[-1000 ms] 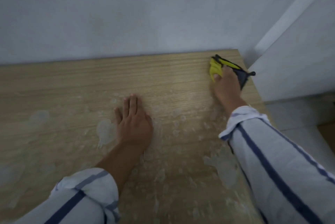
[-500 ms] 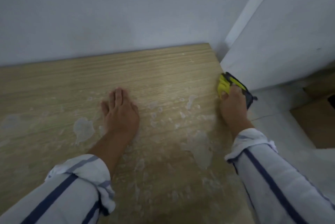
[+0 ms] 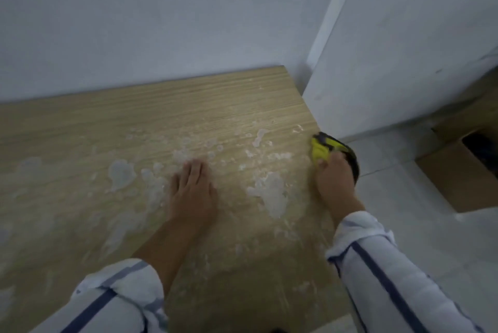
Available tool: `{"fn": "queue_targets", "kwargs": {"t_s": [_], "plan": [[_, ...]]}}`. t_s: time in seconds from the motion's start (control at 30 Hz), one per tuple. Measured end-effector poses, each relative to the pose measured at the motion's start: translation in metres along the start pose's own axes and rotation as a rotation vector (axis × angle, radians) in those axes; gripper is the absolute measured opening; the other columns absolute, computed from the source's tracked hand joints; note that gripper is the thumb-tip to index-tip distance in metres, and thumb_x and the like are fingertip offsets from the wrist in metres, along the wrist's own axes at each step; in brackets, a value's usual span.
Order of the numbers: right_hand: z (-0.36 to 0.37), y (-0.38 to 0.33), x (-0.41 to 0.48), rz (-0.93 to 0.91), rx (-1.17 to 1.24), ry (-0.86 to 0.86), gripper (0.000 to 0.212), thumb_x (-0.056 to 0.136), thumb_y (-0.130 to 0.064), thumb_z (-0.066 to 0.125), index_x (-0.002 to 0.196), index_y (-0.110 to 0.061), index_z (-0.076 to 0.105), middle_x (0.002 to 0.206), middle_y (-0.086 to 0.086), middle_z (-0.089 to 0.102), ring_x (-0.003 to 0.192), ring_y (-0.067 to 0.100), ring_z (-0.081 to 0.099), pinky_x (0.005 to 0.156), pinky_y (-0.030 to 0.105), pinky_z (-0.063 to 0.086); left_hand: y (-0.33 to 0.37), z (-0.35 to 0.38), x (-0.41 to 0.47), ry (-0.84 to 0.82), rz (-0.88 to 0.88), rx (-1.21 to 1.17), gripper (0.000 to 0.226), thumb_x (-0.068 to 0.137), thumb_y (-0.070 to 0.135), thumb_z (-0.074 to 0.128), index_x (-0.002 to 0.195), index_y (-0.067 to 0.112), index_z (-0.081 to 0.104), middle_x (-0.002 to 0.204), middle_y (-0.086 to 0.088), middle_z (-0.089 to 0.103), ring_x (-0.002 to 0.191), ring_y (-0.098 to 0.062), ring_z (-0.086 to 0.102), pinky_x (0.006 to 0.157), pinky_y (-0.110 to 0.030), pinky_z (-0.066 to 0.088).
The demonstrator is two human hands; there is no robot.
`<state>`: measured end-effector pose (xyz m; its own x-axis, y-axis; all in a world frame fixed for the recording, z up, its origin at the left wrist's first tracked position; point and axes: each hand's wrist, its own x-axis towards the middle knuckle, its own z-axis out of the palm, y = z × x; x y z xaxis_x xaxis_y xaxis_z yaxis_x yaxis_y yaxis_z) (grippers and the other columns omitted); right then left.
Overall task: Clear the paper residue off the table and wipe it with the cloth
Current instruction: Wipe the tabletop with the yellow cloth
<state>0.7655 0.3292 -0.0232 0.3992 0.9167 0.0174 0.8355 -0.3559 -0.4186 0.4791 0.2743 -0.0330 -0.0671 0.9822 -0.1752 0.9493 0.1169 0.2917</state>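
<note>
My right hand gripping yellow-and-black cloth at right edge of wood-grain table, my left hand flat, fingers straight, among white paper residue, well left of cloth

No writing, label, brand, number or sign can be read anywhere in the view.

Matt wood-grain table flecked with whitish paper residue.

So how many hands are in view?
2: left hand flat on the light wooden table; right hand gripping a yellow-and-black cloth at its right edge. None seems hidden.
</note>
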Motion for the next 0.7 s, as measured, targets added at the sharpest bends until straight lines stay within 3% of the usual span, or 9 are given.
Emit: {"fn": "queue_targets", "kwargs": {"t_s": [0.07,0.2,0.27,0.33,0.37,0.43,0.5,0.6,0.7], "plan": [[-0.006,-0.018,-0.015,0.001,0.018,0.012,0.033,0.094,-0.022,0.044,0.116,0.002,0.047,0.117,0.027,0.055,0.107,0.041,0.052,0.094,0.048,0.043,-0.002,0.004,-0.016,-0.003,-0.003,0.015,0.057,0.1,0.034,0.022,0.151,0.015,0.005,0.16,-0.003,-0.001,0.146,-0.021,-0.007,0.117,-0.04,-0.005],[0.026,-0.067,-0.108,-0.568,0.034,-0.259,0.048,0.093,-0.023,0.038,0.134,0.003,0.039,0.135,0.024,0.047,0.122,0.036,0.045,0.104,0.041,0.034,-0.016,0.005,-0.051,0.012,-0.051,0.002,0.057,0.1,0.036,0.022,0.151,0.015,0.008,0.16,-0.003,0.002,0.147,-0.021,-0.004,0.117,-0.04,-0.002],[0.034,-0.061,-0.127,-0.7,-0.057,-0.241,0.05,0.088,-0.033,0.038,0.124,0.0,0.051,0.12,0.023,0.06,0.107,0.037,0.056,0.093,0.041,0.045,-0.029,0.002,-0.067,0.028,-0.089,0.01,0.058,0.099,0.041,0.018,0.151,0.015,0.011,0.159,-0.003,0.005,0.147,-0.021,-0.001,0.117,-0.041,0.0],[0.032,-0.057,-0.112,-0.541,-0.048,-0.179,0.041,0.082,-0.032,0.04,0.101,0.0,0.058,0.094,0.026,0.064,0.087,0.042,0.06,0.077,0.042,0.049,-0.047,-0.002,-0.081,0.045,-0.14,0.007,0.059,0.098,0.041,0.021,0.15,0.015,0.013,0.159,-0.003,0.007,0.147,-0.021,0.001,0.117,-0.042,0.001],[0.029,-0.059,-0.1,-0.415,-0.038,-0.166,0.036,0.084,-0.029,0.043,0.099,0.002,0.056,0.097,0.027,0.062,0.09,0.043,0.058,0.078,0.043,0.047,-0.057,-0.005,-0.088,0.047,-0.171,-0.001,0.058,0.099,0.039,0.026,0.15,0.015,0.013,0.159,-0.003,0.008,0.147,-0.021,0.001,0.117,-0.042,0.002],[0.028,-0.068,-0.079,-0.199,-0.018,-0.198,0.044,0.091,-0.025,0.045,0.123,0.005,0.045,0.123,0.028,0.051,0.114,0.043,0.048,0.095,0.045,0.039,-0.08,-0.008,-0.101,0.074,-0.238,-0.02,0.058,0.099,0.037,0.032,0.15,0.015,0.014,0.159,-0.004,0.009,0.147,-0.022,0.002,0.117,-0.042,0.003],[0.036,-0.092,-0.082,-0.211,-0.009,-0.263,0.054,0.096,-0.025,0.043,0.139,0.003,0.028,0.143,0.023,0.034,0.133,0.039,0.03,0.109,0.045,0.027,-0.104,-0.012,-0.112,0.107,-0.312,-0.026,0.059,0.098,0.037,0.033,0.15,0.016,0.014,0.159,-0.003,0.009,0.147,-0.021,0.003,0.117,-0.042,0.003],[0.067,-0.147,-0.135,-0.538,0.021,-0.383,0.056,0.097,-0.024,0.042,0.143,0.001,0.023,0.15,0.019,0.027,0.141,0.033,0.02,0.116,0.042,0.016,-0.136,-0.016,-0.125,0.127,-0.384,-0.017,0.059,0.098,0.038,0.031,0.15,0.017,0.015,0.159,-0.003,0.01,0.147,-0.021,0.004,0.118,-0.042,0.004],[0.092,-0.194,-0.209,-0.886,0.152,-0.592,0.051,0.095,-0.025,0.045,0.139,0.0,0.035,0.144,0.019,0.039,0.136,0.033,0.032,0.113,0.037,0.02,-0.159,-0.022,-0.133,0.135,-0.397,-0.044,0.058,0.098,0.039,0.03,0.15,0.018,0.015,0.159,-0.002,0.01,0.147,-0.02,0.004,0.118,-0.042,0.002]]}}
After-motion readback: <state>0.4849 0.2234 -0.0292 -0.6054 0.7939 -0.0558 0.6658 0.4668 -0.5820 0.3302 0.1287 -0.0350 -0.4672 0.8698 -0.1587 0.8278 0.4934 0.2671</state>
